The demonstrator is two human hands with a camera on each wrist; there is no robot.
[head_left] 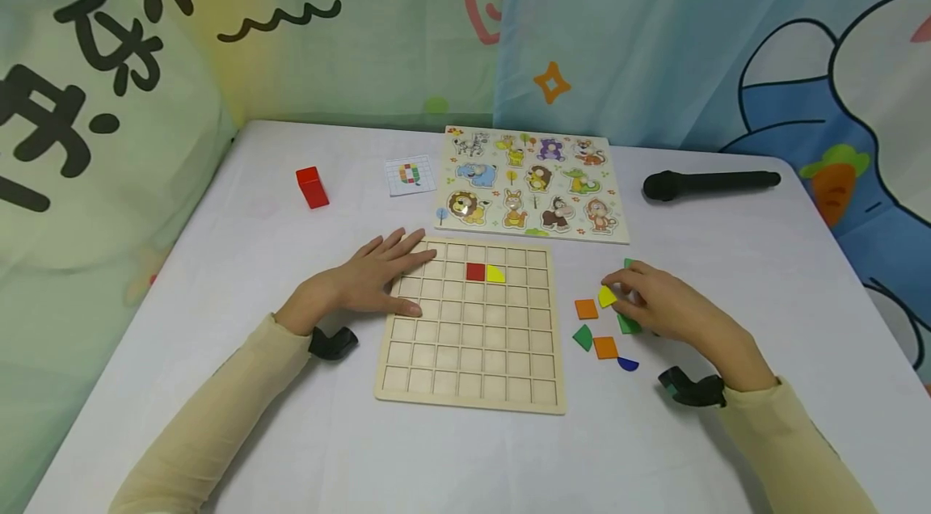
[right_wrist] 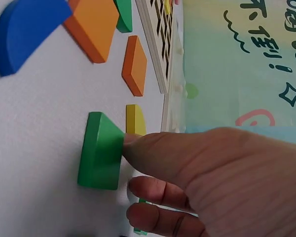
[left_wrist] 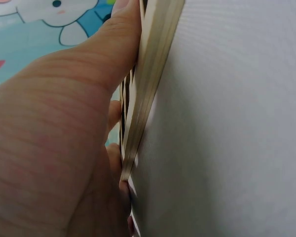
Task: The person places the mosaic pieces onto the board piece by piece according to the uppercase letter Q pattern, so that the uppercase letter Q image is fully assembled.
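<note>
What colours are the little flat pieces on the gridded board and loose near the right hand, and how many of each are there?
Red piece: 1
Yellow pieces: 2
Orange pieces: 2
Green pieces: 3
Blue piece: 1
Total: 9 in sight; the right hand could be hiding more.

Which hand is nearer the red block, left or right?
Left. The left hand rests on the board, right of the red block and nearer the camera; the right hand is farther right, past the board.
</note>
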